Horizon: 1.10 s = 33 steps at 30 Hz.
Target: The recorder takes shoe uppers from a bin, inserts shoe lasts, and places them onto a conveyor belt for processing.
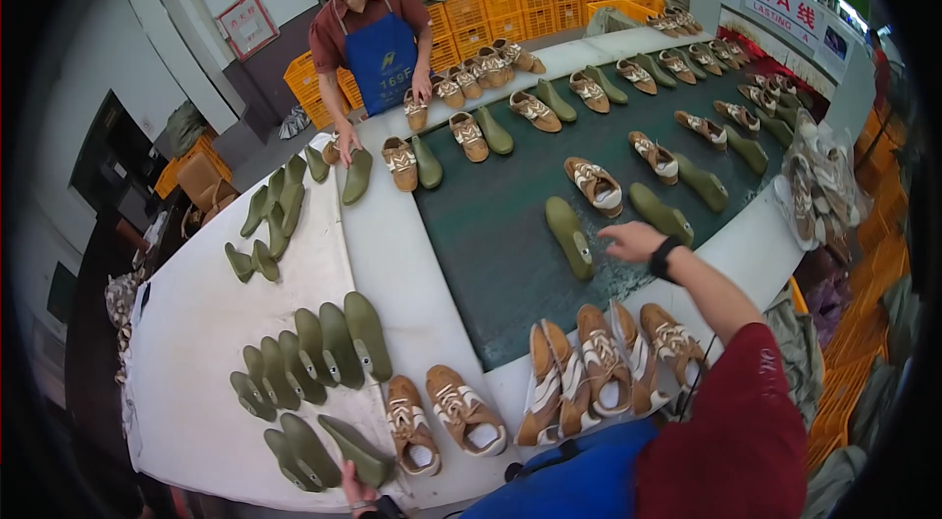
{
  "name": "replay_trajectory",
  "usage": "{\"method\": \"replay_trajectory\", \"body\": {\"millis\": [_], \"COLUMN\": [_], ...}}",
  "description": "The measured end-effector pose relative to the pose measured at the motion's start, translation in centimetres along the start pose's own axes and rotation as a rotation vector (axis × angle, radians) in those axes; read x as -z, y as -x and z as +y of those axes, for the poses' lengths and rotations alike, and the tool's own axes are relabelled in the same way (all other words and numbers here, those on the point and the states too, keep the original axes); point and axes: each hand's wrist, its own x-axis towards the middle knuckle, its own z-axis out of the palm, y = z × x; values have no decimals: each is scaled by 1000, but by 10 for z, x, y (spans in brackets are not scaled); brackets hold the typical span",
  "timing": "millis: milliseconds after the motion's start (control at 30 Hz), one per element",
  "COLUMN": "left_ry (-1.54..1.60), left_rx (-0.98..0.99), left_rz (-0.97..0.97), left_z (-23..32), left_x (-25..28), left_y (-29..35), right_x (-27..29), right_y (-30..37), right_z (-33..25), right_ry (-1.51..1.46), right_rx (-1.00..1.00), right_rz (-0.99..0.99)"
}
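Observation:
Low in the picture, my left hand (359, 492) grips the heel end of a green shoe last (355, 450), its fingers partly hidden. Two more green lasts (299, 450) lie just left of it. To its right stand two brown-and-white sneakers (461, 406). My right hand (633, 242) reaches over the dark green belt (471, 274) with its fingers apart and nothing in them. Left of that hand a single green last (569, 236) lies on the belt. A sneaker (594, 185) and another green last (660, 215) lie just beyond the hand.
Several sneakers (603, 362) stand in a row at the near edge. More green lasts (339, 342) lie on the white table (186, 352). Across from me a co-worker in a blue apron (383, 63) handles a last and a shoe. Orange crates (491, 9) are stacked behind.

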Motion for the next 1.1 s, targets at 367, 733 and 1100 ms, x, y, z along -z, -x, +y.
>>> {"method": "replay_trajectory", "body": {"millis": [367, 733, 1100], "left_ry": [-53, -484, -440], "left_rx": [227, 291, -188], "left_rz": [77, 579, -128], "left_z": [-17, -12, 6], "left_x": [-104, -119, -319], "left_y": [-70, -193, -147], "right_x": [50, 18, -13], "right_y": [151, 239, 266], "right_z": [-16, -26, -5], "right_ry": [-231, -422, -307], "right_rx": [-168, -256, -485], "right_rz": [253, 430, 371]}}
